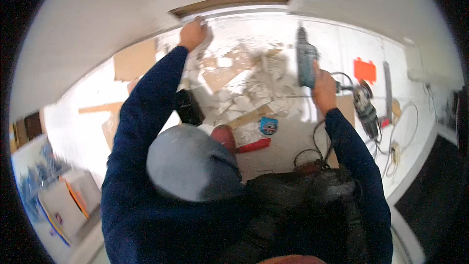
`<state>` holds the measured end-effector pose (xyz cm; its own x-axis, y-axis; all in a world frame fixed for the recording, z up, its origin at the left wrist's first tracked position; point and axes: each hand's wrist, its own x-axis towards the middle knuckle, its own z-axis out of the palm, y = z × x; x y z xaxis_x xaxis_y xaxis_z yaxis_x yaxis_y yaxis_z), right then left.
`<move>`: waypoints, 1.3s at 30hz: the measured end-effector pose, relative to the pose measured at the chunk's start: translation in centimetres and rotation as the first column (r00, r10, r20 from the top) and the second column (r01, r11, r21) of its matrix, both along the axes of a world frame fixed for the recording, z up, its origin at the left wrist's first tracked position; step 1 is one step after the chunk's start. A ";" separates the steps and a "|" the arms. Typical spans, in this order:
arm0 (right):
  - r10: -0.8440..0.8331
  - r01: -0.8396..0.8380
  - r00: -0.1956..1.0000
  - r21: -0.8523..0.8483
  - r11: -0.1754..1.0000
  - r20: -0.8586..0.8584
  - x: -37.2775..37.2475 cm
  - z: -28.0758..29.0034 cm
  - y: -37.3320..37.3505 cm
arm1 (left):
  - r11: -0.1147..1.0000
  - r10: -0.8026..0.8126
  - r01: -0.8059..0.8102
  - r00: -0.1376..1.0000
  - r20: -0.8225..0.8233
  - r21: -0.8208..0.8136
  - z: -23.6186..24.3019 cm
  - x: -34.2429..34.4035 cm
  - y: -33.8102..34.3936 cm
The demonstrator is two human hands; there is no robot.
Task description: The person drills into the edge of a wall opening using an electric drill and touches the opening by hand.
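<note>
My right hand is wrapped round the rear of a grey-green power drill. The drill's chuck points away from me, toward the wall, and a dark cable trails below the hand. Farther left, my left hand is raised at the left end of a long brown-edged recess in the white wall. Its fingers are bent and closed, slightly smeared; what they hold, if anything, is too small to name. Broken plaster rubble lies between and below my hands.
An angle grinder with its cable lies to the right, near an orange-red plastic piece and a long grey bar. Nearer lie a blue round item, a red-handled tool and a black box. Cardboard is at left.
</note>
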<state>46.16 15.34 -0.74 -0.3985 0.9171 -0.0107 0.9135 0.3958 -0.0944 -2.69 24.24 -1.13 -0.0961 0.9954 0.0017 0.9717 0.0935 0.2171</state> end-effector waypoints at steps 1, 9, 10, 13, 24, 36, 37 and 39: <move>0.014 -0.014 1.000 -0.017 1.000 0.006 -0.3 -0.7 0.7 | 0.990 -0.139 0.139 0.990 0.013 0.000 -0.3 -0.8 0.6; 0.092 -0.085 0.995 0.141 0.986 -0.045 0.5 -0.5 -0.1 | 0.920 -0.166 0.346 0.772 0.613 -0.186 5.7 17.2 10.3; 0.077 -0.074 0.997 0.129 0.989 -0.023 0.8 -0.7 -0.2 | 0.944 -0.095 0.278 0.744 0.661 -0.178 4.9 19.6 10.3; 0.062 -0.055 0.997 0.123 0.991 -0.048 0.7 -0.4 -0.3 | 0.982 0.063 0.111 0.576 0.815 -0.155 2.3 23.7 9.8; 0.028 -0.019 0.998 0.145 0.989 -0.061 0.8 -1.0 -0.3 | 0.997 0.072 -0.043 0.514 0.855 -0.058 0.5 25.3 12.3; 0.068 -0.060 0.995 0.116 0.991 -0.066 0.9 -0.4 0.1 | 0.947 -0.304 0.319 0.839 0.452 0.045 0.3 23.2 11.2; 0.025 -0.023 0.999 0.062 0.998 -0.025 1.1 -0.2 -0.1 | 0.981 0.121 0.107 0.321 0.939 -0.163 0.9 23.9 10.0; 0.043 -0.042 0.998 0.026 0.999 -0.039 1.2 0.4 0.0 | 0.989 0.125 0.044 0.249 0.960 -0.140 0.8 21.6 8.7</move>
